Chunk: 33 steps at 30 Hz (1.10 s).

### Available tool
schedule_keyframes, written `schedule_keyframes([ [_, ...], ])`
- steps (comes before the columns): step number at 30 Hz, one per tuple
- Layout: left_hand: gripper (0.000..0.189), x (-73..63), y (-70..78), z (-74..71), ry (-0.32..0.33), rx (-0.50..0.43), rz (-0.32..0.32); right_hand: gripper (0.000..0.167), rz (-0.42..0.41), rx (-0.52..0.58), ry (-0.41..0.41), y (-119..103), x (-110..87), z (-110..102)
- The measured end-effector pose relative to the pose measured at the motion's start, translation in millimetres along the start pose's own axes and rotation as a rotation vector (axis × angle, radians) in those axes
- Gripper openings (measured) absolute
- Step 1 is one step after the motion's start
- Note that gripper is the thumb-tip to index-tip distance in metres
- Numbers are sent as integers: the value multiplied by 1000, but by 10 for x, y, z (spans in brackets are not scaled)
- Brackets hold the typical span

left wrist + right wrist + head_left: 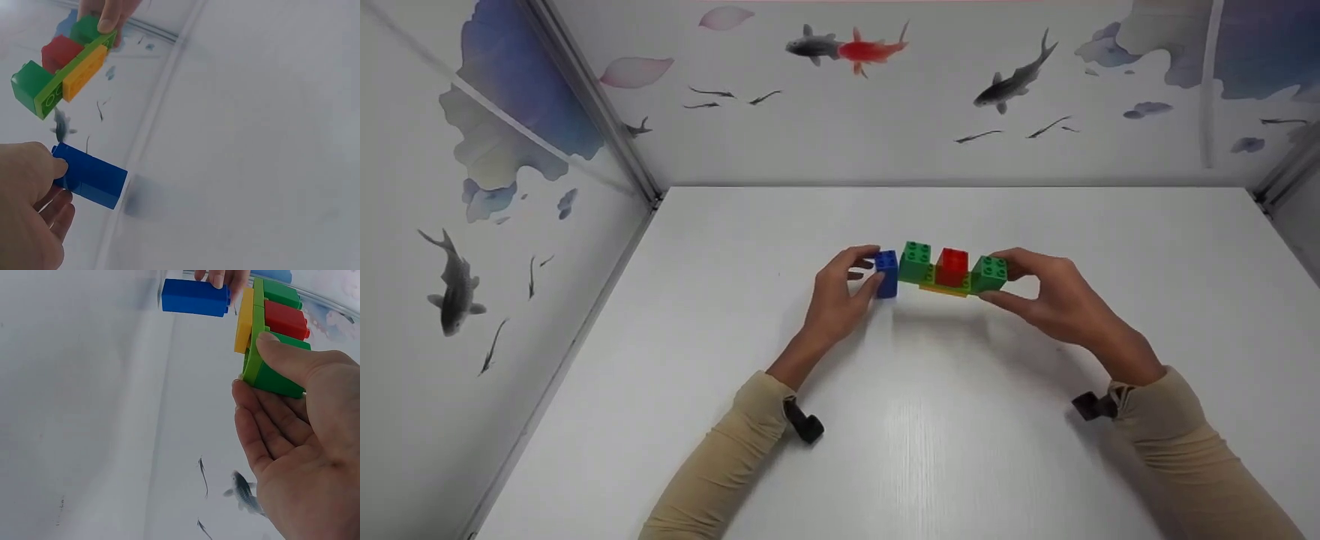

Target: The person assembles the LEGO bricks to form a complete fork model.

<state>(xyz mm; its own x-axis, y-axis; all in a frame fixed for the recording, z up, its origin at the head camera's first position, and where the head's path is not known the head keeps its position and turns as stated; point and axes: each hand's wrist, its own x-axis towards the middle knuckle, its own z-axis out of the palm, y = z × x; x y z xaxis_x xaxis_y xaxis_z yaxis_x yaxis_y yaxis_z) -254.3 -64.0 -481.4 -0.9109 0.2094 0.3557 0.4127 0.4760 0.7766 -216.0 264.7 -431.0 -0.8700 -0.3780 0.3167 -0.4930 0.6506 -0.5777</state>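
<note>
My left hand (836, 294) pinches a tall blue building brick (888, 276) between thumb and fingers, studs at its upper end. A faint seam across it shows in the left wrist view. To its right, my right hand (1059, 301) grips one end of a built piece. That piece has a light green plate (258, 320), with a green brick (916, 262), a red brick (952, 267) and a second green brick (990, 274) in a row on its studs. Under the plate sits a yellow brick (84, 74). Both holdings are above the table, with a small gap between them.
The white table (840, 420) casts back soft shadows under the hands. White panels printed with fish and blotches of colour stand behind it (877, 142) and on the left (405, 300). Black wrist cameras stick out from both tan sleeves (720, 457).
</note>
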Motion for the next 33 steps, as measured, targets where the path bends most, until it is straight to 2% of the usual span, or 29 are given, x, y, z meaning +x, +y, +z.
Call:
schedule_keyframes([
  [8, 42, -90, 115, 150, -72, -66, 39, 60, 40, 40, 39, -79, 1, -12],
  [18, 46, -177, 256, 276, -174, -114, 25, 56, -14, 35, 81, -97, 2, -5],
  [25, 44, -192, 246, 314, -195, -163, -3, 56, -21, 41, 76, -107, 9, 19],
  [29, 46, -193, 241, 322, -201, -150, 6, 56, -27, 43, 76, -120, 8, 28],
  [33, 56, -176, 244, 307, -190, -124, 18, 56, -31, 39, 90, -132, 9, 30],
])
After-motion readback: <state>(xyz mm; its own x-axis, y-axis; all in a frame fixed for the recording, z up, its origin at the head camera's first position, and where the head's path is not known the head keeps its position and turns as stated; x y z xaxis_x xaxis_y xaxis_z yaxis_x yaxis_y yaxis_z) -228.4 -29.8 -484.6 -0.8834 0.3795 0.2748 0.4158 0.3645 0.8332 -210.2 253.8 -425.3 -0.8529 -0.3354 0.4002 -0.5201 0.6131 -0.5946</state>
